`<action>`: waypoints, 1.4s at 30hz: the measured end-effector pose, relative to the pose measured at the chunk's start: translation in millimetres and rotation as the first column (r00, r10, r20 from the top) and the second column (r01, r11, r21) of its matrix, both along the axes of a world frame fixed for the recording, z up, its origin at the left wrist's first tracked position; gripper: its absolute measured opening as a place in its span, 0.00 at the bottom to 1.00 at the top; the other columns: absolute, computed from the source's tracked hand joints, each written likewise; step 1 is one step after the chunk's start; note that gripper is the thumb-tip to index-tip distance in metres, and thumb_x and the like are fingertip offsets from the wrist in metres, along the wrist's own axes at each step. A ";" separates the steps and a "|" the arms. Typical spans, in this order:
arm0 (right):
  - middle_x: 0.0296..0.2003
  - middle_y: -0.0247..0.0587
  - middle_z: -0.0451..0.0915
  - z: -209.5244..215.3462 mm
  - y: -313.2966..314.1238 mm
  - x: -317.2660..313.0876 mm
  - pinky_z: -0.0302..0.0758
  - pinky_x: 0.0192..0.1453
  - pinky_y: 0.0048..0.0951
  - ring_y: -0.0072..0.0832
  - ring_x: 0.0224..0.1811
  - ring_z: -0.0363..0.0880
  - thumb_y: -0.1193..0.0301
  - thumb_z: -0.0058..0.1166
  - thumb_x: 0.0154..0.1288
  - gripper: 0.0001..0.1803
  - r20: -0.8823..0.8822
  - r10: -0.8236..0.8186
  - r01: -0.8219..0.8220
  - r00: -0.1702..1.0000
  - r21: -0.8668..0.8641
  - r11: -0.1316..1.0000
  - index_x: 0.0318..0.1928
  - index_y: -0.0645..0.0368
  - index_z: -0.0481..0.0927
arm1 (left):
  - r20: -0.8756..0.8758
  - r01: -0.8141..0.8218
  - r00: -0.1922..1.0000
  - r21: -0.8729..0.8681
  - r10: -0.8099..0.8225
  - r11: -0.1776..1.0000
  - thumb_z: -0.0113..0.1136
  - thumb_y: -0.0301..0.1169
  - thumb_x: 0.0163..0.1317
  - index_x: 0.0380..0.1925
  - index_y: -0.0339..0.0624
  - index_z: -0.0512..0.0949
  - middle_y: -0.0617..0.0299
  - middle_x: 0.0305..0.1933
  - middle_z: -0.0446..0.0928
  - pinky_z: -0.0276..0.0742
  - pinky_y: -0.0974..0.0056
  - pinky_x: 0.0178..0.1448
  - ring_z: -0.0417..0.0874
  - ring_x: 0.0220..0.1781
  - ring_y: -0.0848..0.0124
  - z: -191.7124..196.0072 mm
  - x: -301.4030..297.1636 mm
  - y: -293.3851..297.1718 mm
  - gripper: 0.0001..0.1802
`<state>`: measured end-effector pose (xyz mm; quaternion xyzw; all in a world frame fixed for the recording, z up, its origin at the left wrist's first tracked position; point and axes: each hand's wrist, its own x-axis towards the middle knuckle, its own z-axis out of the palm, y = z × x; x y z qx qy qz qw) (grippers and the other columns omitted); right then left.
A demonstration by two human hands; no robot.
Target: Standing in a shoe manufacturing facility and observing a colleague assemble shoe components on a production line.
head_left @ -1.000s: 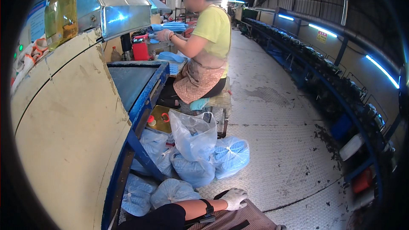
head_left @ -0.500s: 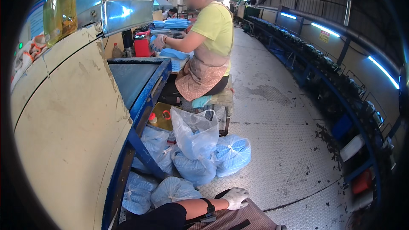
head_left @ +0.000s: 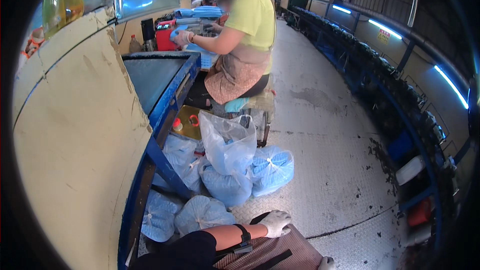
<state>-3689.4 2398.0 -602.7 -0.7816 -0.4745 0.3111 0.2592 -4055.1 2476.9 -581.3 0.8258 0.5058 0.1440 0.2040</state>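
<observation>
My left hand [head_left: 275,223], in a white knit glove, rests on the far edge of a brown checked cloth [head_left: 272,250] over my lap. Its fingers drape loosely over the edge and hold nothing that I can see. A dark strap [head_left: 243,234] circles my left forearm. Only a bit of my right hand [head_left: 327,263], also gloved, shows at the lower edge beside the cloth; its fingers are mostly hidden. Just beyond my left arm lies a tied clear bag of blue pieces [head_left: 205,215].
More bags of blue pieces [head_left: 272,170] stand on the metal floor by a blue-framed conveyor [head_left: 155,82]. An open bag [head_left: 227,137] rises among them. Ahead, a seated co-worker [head_left: 245,35] handles blue pieces near a red device [head_left: 164,37]. A long machine line [head_left: 367,65] runs along the right.
My view has shifted slightly. My left hand stays on the cloth, appearing a little higher. Part of my right hand now shows at the lower edge. The co-worker sits more upright.
</observation>
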 end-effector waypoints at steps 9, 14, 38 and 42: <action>0.46 0.61 0.83 -22.1 2.1 12.3 0.74 0.58 0.45 0.51 0.50 0.80 0.54 0.49 0.70 0.27 0.034 0.019 -0.020 0.999 0.032 0.999 0.49 0.69 0.81 | 0.110 -0.045 0.993 0.055 0.039 0.997 0.56 0.47 0.65 0.47 0.40 0.77 0.54 0.60 0.74 0.64 0.50 0.70 0.71 0.65 0.56 -5.1 -1.7 3.2 0.22; 0.48 0.63 0.82 -2.8 6.9 -1.6 0.73 0.58 0.46 0.52 0.51 0.80 0.53 0.47 0.70 0.28 0.084 0.078 -0.076 0.993 -0.027 0.997 0.49 0.69 0.81 | 0.128 -0.052 0.991 0.093 0.040 0.994 0.55 0.45 0.66 0.54 0.45 0.75 0.54 0.57 0.76 0.69 0.50 0.66 0.74 0.62 0.55 -11.3 -7.9 3.5 0.22; 0.39 0.55 0.83 -64.0 18.7 25.2 0.75 0.51 0.43 0.41 0.41 0.77 0.61 0.49 0.69 0.21 -0.090 0.061 -0.054 0.994 0.079 0.995 0.43 0.71 0.81 | 0.069 -0.056 0.996 0.011 0.055 0.998 0.54 0.45 0.66 0.52 0.43 0.77 0.54 0.59 0.75 0.66 0.50 0.68 0.72 0.65 0.55 -6.5 0.7 7.3 0.21; 0.38 0.55 0.83 -39.3 15.1 18.1 0.75 0.50 0.43 0.41 0.41 0.77 0.61 0.49 0.69 0.20 -0.096 0.052 -0.041 0.994 0.111 0.993 0.42 0.71 0.81 | -0.003 -0.062 0.998 0.000 0.062 0.998 0.54 0.47 0.67 0.52 0.44 0.77 0.56 0.59 0.75 0.67 0.51 0.68 0.72 0.65 0.56 -5.5 8.3 9.8 0.22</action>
